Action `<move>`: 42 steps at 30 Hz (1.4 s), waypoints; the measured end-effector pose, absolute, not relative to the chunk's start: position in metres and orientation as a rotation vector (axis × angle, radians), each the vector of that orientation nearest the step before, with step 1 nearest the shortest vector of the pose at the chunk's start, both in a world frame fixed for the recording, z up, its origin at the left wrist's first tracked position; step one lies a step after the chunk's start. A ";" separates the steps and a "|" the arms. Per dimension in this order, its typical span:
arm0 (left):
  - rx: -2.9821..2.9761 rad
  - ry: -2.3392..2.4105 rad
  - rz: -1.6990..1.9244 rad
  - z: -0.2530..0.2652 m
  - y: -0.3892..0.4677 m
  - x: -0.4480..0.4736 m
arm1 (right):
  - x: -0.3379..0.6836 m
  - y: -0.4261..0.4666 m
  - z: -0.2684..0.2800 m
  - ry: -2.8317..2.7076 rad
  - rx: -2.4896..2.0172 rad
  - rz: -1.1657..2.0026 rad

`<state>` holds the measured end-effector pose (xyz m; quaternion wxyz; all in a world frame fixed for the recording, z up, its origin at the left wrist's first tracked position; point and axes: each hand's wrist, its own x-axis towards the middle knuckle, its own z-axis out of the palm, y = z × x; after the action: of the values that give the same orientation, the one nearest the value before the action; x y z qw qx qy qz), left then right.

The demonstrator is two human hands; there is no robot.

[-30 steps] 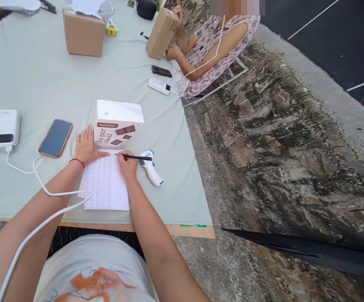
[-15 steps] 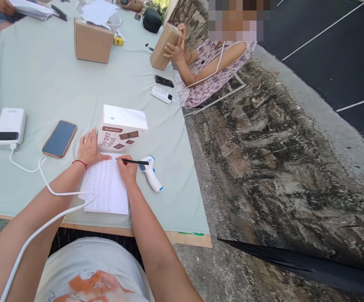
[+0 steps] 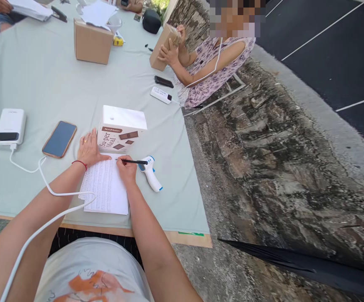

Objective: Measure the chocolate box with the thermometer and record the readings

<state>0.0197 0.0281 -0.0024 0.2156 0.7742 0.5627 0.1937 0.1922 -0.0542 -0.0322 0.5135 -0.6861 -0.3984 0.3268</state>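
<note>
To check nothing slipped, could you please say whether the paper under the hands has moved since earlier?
No; judged against the white thermometer lying to its right, the paper shows no clear shift.

This is an outdoor spot, with a cloth-covered table (image 3: 43,84) beside weathered stonework (image 3: 247,138) (greenery (image 3: 161,5) shows beyond).

White box (image 3: 124,128): "NutriMotion" and "Su-per Meal" on printed side.
</note>
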 end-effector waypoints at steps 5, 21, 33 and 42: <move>2.138 1.553 0.554 -0.003 0.028 0.020 | 0.192 -0.055 -0.031 -0.936 -1.635 0.792; 2.148 1.578 0.505 0.000 0.027 0.019 | 0.190 -0.056 -0.025 -0.941 -1.674 0.762; 2.161 1.565 0.512 -0.001 0.027 0.019 | 0.189 -0.056 -0.021 -0.913 -1.649 0.750; 2.143 1.569 0.507 0.002 0.027 0.020 | 0.190 -0.057 -0.023 -0.920 -1.650 0.752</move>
<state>0.0204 0.0268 0.0019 0.2170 0.7737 0.5664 0.1829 0.1902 -0.0566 -0.0231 0.5260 -0.6902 -0.3847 0.3146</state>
